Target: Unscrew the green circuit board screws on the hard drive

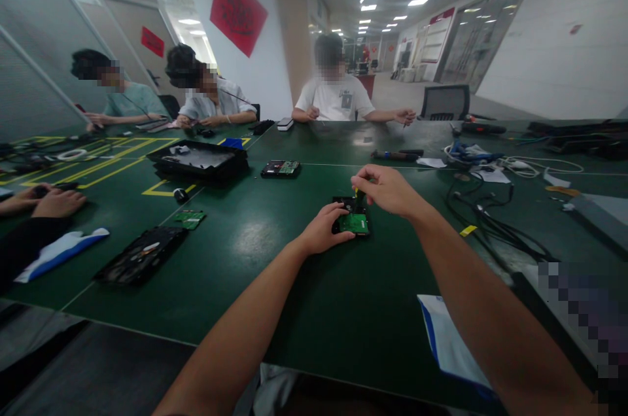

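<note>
A hard drive point(354, 225) with its green circuit board facing up lies on the green tabletop in front of me. My left hand point(324, 227) grips its left side, thumb along the near edge and fingers over the far-left corner. Above the drive's far end, my right hand point(380, 188) pinches a small screwdriver point(359, 196) with a dark and yellow handle, held roughly upright. Its tip is too small to make out, so I cannot tell whether it touches a screw.
Farther off lies another hard drive point(280, 169). Black trays point(199, 161), a loose green board point(191, 218) and a black tray point(142, 256) stand to the left. Cables point(490, 213) and a white-blue packet point(449, 337) lie right. Several people sit around the table; a co-worker's hands point(59, 200) rest at left.
</note>
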Tool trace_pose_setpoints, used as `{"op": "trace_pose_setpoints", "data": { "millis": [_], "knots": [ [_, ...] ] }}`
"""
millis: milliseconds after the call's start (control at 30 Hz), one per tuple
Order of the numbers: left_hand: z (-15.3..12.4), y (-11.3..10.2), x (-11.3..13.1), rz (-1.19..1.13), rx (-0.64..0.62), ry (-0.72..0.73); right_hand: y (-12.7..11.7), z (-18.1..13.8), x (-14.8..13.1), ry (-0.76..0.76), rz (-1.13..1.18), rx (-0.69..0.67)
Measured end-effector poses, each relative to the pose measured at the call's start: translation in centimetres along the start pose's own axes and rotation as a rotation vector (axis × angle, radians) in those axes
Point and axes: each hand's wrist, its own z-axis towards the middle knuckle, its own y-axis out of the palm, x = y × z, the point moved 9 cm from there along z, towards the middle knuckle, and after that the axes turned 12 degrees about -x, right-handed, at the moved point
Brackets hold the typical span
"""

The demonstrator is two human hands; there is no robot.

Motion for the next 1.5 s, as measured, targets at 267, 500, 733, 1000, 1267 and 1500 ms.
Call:
{"op": "trace_pose_setpoints", "data": {
  "millis": [267,500,733,1000,1267,1500],
  "knots": [
    [-0.1,0.0,0.1,-0.001,0.007,-0.001,0.7,0.4,0.4,-0.028,0.133,-0.078],
    [0.0,0.0,0.3,0.009,-0.002,0.003,-0.6,0.0,0.5,0.007,0.015,0.044],
    [0.0,0.0,0.1,0.003,-0.004,-0.009,1.0,0.4,0.4,-0.041,0.155,-0.1],
    [-0.1,0.1,0.0,0.001,-0.012,-0.007,-0.5,0.2,0.4,-0.062,-0.009,-0.021],
    [0.0,0.2,0.0,0.013,-0.012,-0.001,0.4,0.2,0.2,-0.047,0.074,-0.088],
    [0.0,0.1,-0.1,-0.001,-0.01,-0.007,0.3,0.2,0.6,-0.045,0.13,-0.086]
  ]
}}
